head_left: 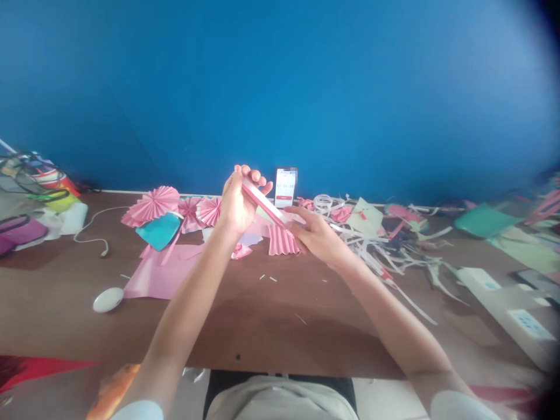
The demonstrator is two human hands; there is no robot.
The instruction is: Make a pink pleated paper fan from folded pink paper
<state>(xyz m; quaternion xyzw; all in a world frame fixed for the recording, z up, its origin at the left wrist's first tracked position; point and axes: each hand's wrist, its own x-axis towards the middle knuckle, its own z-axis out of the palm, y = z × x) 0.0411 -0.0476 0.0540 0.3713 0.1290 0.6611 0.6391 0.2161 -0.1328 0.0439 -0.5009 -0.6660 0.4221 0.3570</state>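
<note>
A narrow folded pink paper strip point(262, 201) with a pale face slants between my two hands, above the table. My left hand point(240, 198) is wrapped round its upper end, palm up with the fingers curled. At the lower end, my right hand point(317, 233) pinches it between thumb and fingers. Just below that end is a pleated pink paper point(282, 240); whether it touches my right hand I cannot tell. Pink paper fans point(155, 204) and a teal paper piece point(160, 231) lie to the left of my left hand.
A phone point(286, 185) leans upright at the blue wall point(280, 87). Paper strips point(376, 245) are heaped on the right, near a white power strip point(503, 303). Pink sheet point(166, 271), white mouse point(108, 300) and cable point(94, 219) lie left on the brown table point(271, 326).
</note>
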